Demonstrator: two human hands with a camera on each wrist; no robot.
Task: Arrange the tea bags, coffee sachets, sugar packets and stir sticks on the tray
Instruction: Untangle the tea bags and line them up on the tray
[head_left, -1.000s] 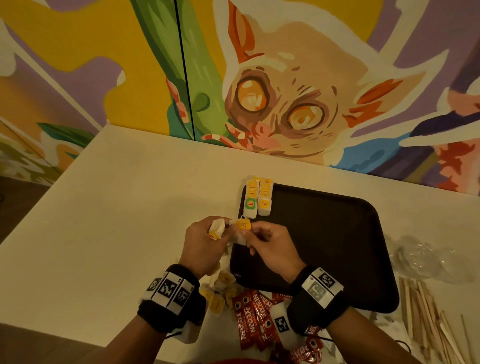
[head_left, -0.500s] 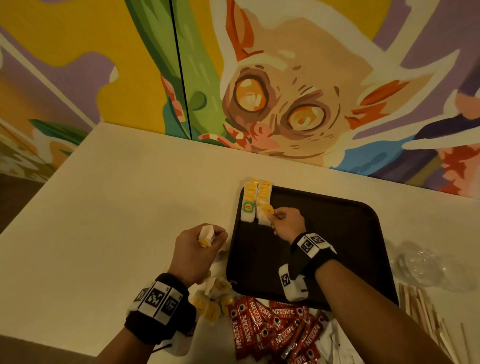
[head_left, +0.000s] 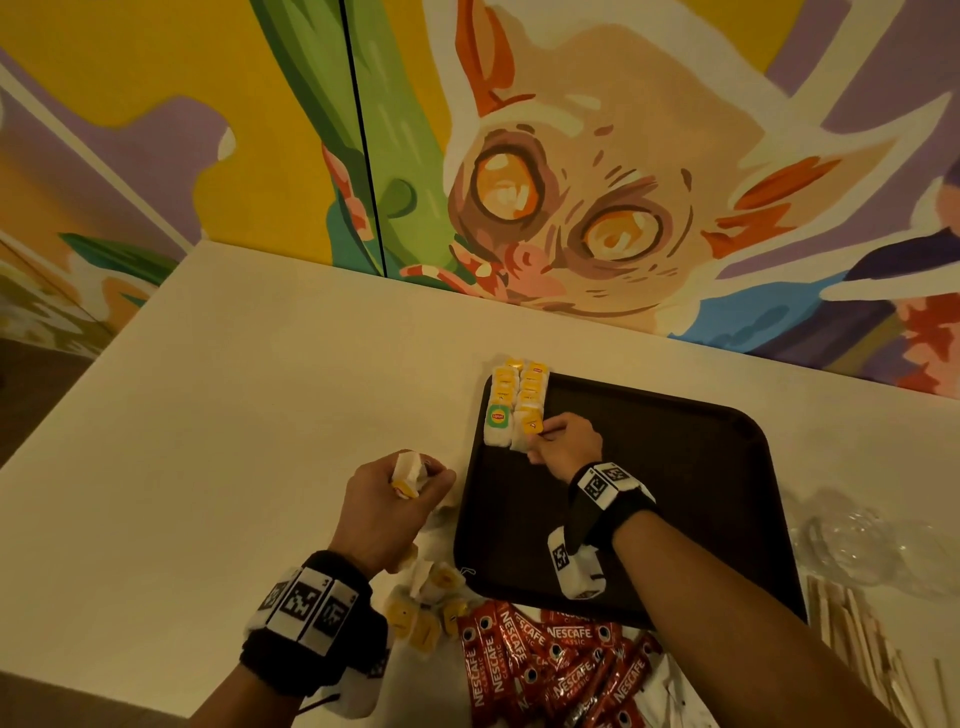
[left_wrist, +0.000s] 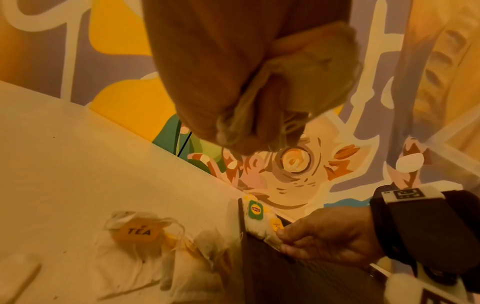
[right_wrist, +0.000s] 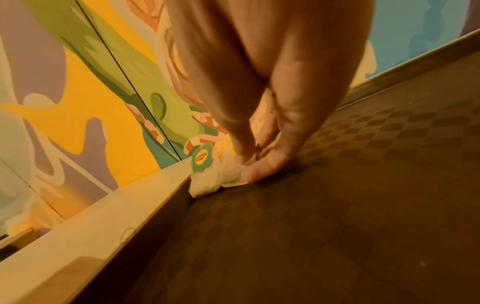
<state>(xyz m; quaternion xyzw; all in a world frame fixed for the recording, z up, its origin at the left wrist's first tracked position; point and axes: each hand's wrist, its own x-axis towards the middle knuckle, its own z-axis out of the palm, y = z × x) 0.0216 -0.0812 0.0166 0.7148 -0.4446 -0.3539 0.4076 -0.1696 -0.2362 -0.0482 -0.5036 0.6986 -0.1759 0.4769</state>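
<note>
Reaching right hand (head_left: 566, 447), fingers pinching tea bag (head_left: 525, 435) on tray (head_left: 675, 519); left hand (head_left: 387, 499) fisted around tea bags (head_left: 408, 470).

The tray (head_left: 675, 519) looks like dark matt plastic, its floor pressed with a fine chequered texture. The tea bags (head_left: 514, 410) are soft, crinkled white filter paper with thin cotton strings and smooth printed card tags. The coffee sachets (head_left: 545, 660) are glossy red foil. The stir sticks (head_left: 857, 639) are pale bare wood. The worktop (head_left: 234, 415) is smooth, matt and cream-coloured. The wall (head_left: 571, 156) behind carries flat painted colour.
</note>
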